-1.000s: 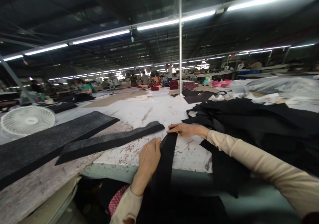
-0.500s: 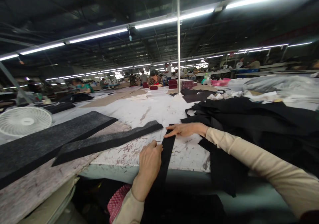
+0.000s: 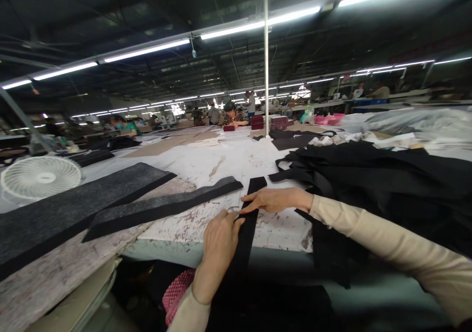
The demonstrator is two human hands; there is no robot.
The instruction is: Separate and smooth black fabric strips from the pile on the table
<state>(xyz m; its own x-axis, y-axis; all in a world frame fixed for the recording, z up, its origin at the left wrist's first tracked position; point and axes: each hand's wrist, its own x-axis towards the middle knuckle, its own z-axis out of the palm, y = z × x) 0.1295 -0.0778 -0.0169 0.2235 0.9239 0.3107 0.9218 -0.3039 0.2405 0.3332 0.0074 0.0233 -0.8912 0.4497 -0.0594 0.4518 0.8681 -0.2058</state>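
Observation:
A black fabric strip (image 3: 250,226) runs over the table's near edge and hangs down toward my lap. My left hand (image 3: 220,233) pinches its left edge, thumb and fingers closed together. Across the strip from the right reaches my right hand (image 3: 275,200), its fingers stretched out and resting on the cloth, tips close to my left fingertips. Beyond the right hand, the strip's far end lies flat. To the left are a narrow grey-and-black fabric strip (image 3: 165,206) and a wider grey-and-black fabric piece (image 3: 88,194).
A large heap of black fabric (image 3: 379,184) covers the table's right side, partly hanging over the edge. A white fan (image 3: 42,177) stands at left. A thin white pole (image 3: 266,61) rises from the white tabletop (image 3: 217,157). Several people work farther back.
My right hand has slid nearer along the strip, uncovering its far end, and its fingertips now almost meet my left hand. The left hand stays at the strip's edge.

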